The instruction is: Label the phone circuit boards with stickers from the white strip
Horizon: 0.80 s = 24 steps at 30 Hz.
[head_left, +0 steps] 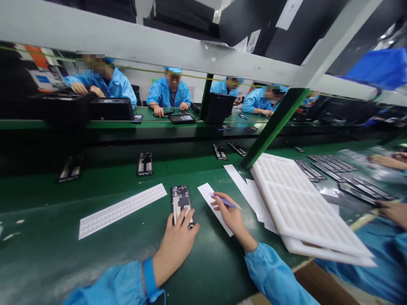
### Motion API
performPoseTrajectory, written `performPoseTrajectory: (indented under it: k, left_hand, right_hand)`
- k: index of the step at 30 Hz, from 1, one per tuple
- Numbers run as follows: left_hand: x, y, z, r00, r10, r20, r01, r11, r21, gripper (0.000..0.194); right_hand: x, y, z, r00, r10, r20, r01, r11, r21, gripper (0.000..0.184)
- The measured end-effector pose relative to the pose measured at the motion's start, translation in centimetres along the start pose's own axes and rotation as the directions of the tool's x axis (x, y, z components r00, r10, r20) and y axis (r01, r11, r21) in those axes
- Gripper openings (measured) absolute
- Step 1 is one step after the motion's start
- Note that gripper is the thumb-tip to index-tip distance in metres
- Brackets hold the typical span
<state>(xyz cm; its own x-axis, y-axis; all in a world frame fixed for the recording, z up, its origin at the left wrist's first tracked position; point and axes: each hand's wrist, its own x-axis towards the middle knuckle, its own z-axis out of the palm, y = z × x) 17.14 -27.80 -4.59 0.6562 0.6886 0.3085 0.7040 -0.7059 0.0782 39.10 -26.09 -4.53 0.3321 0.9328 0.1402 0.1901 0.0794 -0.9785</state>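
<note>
My left hand rests on the near end of an opened phone body that lies on the green bench, fingers wrapped over its lower edge. My right hand pinches blue tweezers, whose tip points left over a narrow white sticker sheet. The phone lies just left of that sheet. Both sleeves are blue.
A long white label strip lies to the left. Stacked white foam trays sit at the right, with paper under them. More phone bodies lie on the conveyor belt. A neighbour's hands work at far right; several people sit opposite.
</note>
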Motion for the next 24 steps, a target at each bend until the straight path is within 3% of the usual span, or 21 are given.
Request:
performPoseTrajectory:
  k: [4, 8, 11, 16, 19, 21, 24]
  left_hand:
    - [5.1, -4.1, 1.0, 0.983, -0.184, 0.018, 0.183, 0.981, 0.067, 0.032]
    - [11.4, -8.8, 2.1, 0.983, -0.184, -0.002, 0.184, 0.981, 0.053, 0.028]
    - [15.2, -10.9, 3.2, 0.984, -0.177, 0.004, 0.177, 0.984, 0.027, 0.019]
    - [18.4, -13.2, 4.3, 0.987, -0.129, 0.094, 0.134, 0.99, -0.044, 0.009]
    - [19.3, -15.3, 4.0, 0.975, -0.19, 0.117, 0.198, 0.978, -0.06, 0.021]
    - [19.5, -17.4, 3.3, 0.939, -0.328, 0.101, 0.332, 0.943, -0.031, 0.028]
    - [19.1, -21.2, 1.8, 0.806, -0.586, 0.083, 0.586, 0.81, 0.033, 0.046]
  right_hand:
    - [1.3, 1.9, -0.3, 0.999, 0.018, -0.029, -0.018, 1.0, 0.001, 0.049]
    - [1.0, 2.0, 0.1, 1.0, 0.009, -0.001, -0.009, 1.0, -0.028, 0.048]
    - [1.0, 1.6, 0.3, 1.0, 0.016, 0.002, -0.016, 1.0, -0.014, 0.048]
    - [1.1, 1.5, 0.5, 1.0, 0.003, 0.004, -0.003, 0.999, -0.037, 0.043]
    - [1.2, 1.3, 0.7, 1.0, 0.014, -0.013, -0.014, 1.0, -0.004, 0.042]
    - [1.4, 1.0, 0.4, 0.999, 0.009, -0.039, -0.007, 0.999, 0.039, 0.042]
    - [2.0, 0.5, -0.5, 0.991, -0.018, -0.129, 0.03, 0.995, 0.097, 0.039]
